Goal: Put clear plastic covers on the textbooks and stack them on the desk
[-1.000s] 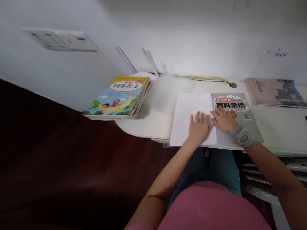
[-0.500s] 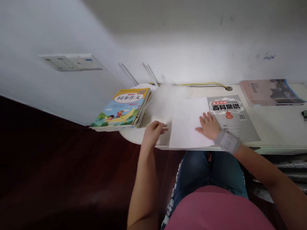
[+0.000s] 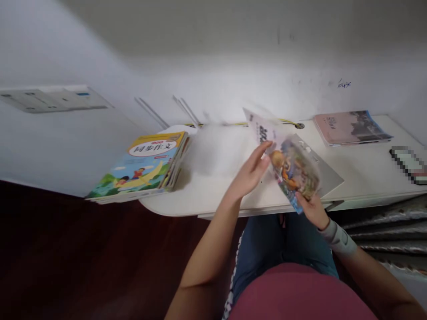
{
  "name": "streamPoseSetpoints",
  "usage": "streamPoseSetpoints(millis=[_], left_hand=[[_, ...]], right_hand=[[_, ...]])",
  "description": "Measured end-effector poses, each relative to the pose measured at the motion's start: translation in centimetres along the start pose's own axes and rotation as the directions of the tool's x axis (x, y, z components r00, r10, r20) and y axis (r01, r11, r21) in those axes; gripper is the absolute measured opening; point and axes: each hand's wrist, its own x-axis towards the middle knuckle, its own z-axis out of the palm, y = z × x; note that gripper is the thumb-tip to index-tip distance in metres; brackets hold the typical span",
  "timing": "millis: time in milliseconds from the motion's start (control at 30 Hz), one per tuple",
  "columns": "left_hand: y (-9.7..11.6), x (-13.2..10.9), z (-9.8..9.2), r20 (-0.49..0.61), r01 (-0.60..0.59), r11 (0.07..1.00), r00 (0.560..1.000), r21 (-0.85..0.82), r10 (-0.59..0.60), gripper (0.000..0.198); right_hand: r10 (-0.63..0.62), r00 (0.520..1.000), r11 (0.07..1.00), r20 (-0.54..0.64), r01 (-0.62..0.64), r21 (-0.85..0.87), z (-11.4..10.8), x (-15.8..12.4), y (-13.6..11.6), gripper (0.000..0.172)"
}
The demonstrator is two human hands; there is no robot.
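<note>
A thin book (image 3: 293, 166) with a colourful cartoon cover is tilted above the desk, blurred by motion. My right hand (image 3: 312, 210), with a grey band at the wrist, grips its lower right corner, thumb on the cover. My left hand (image 3: 252, 171) is at the book's left side, fingers stretched out and seeming to touch its edge; it does not grip. Partly hidden beneath the book, a grey book (image 3: 328, 174) lies on the white desk (image 3: 196, 198).
A stack of books (image 3: 143, 162) with a yellow and blue cover stands at the desk's left end. Pink-covered books (image 3: 350, 126) lie at the back right, a blurred-out phone (image 3: 408, 164) at the far right. A yellow cable (image 3: 287, 121) runs along the wall.
The white page and grey cover that lay flat under my right hand have given way to a lifted, tilted book in that hand. My left hand has moved right to it. The view has shifted right.
</note>
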Motion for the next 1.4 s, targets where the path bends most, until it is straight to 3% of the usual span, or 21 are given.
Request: streamPoseSetpoints(millis=[67, 167, 267, 367, 467, 533, 600, 633, 767, 833, 933, 1033, 1133, 1267, 1400], left_hand=[[-2.4, 1.8, 2.2, 0.067, 0.058, 0.945, 0.994, 0.321, -0.084, 0.074], [-5.5, 4.1, 5.3, 0.057, 0.157, 0.757, 0.967, 0.634, -0.248, 0.082], [-7.4, 5.7, 7.5, 0.080, 0.100, 0.580, 0.957, 0.808, -0.277, 0.079], [-8.3, 6.5, 8.4, 0.129, 0.020, 0.461, 0.948, 0.887, -0.289, 0.078], [-8.0, 6.5, 8.8, 0.133, 0.014, 0.422, 0.939, 0.906, -0.316, 0.077], [-7.1, 5.9, 8.9, 0.107, 0.038, 0.402, 0.937, 0.915, -0.334, 0.077], [-5.9, 4.9, 8.6, 0.081, 0.062, 0.374, 0.932, 0.925, -0.355, 0.074], [-5.3, 4.4, 8.1, 0.073, 0.075, 0.369, 0.926, 0.927, -0.370, 0.071], [-5.4, 4.1, 4.1, -0.050, 0.244, 0.442, 0.913, 0.863, -0.406, 0.054], [-6.9, 5.4, 1.9, -0.185, 0.360, 0.476, 0.908, 0.802, -0.375, 0.047], [-9.7, 8.4, 0.1, -0.183, 0.409, 0.544, 0.888, 0.733, -0.421, 0.045], [-11.5, 11.0, 0.5, -0.145, 0.393, 0.587, 0.894, 0.708, -0.424, 0.041], [-12.0, 12.2, 1.8, -0.152, 0.393, 0.609, 0.900, 0.689, -0.410, 0.030], [-11.8, 11.6, 2.6, -0.224, 0.417, 0.583, 0.900, 0.697, -0.375, 0.027], [-11.6, 10.3, 1.5, -0.323, 0.473, 0.492, 0.875, 0.731, -0.361, 0.031]], right_hand=[[0.087, 0.995, 0.980, -0.048, -0.076, 0.186, -1.4, 0.1, -0.2, 0.034], [0.238, 0.970, 0.868, -0.049, -0.190, 0.458, -3.4, 0.2, -0.6, 0.041], [0.343, 0.936, 0.770, -0.081, -0.230, 0.596, -5.6, 0.6, -0.5, 0.041], [0.364, 0.913, 0.779, -0.184, -0.189, 0.598, -8.3, 1.6, 0.8, 0.039], [0.320, 0.896, 0.897, -0.307, -0.183, 0.402, -11.4, 3.7, 2.8, 0.034], [0.212, 0.873, 0.977, -0.440, -0.201, 0.072, -13.1, 5.6, 4.0, 0.035], [0.111, 0.894, 0.939, -0.433, -0.237, -0.248, -14.3, 7.6, 4.9, 0.035], [0.093, 0.907, 0.919, -0.411, -0.237, -0.315, -14.6, 8.6, 5.1, 0.034], [0.058, 0.941, 0.888, -0.333, -0.202, -0.414, -14.7, 12.0, 5.5, 0.026], [0.041, 0.947, 0.865, -0.318, -0.193, -0.463, -14.5, 13.2, 5.6, 0.023], [0.037, 0.950, 0.823, -0.310, -0.205, -0.530, -14.9, 14.4, 5.7, 0.022], [0.048, 0.956, 0.765, -0.291, -0.222, -0.604, -15.5, 14.6, 5.8, 0.021], [0.050, 0.960, 0.670, -0.275, -0.236, -0.704, -15.5, 14.0, 5.7, 0.016], [0.038, 0.972, 0.509, -0.232, -0.219, -0.833, -13.7, 13.1, 5.4, 0.020], [0.045, 0.995, 0.397, -0.092, -0.102, -0.912, -10.7, 13.9, 5.1, 0.025]])
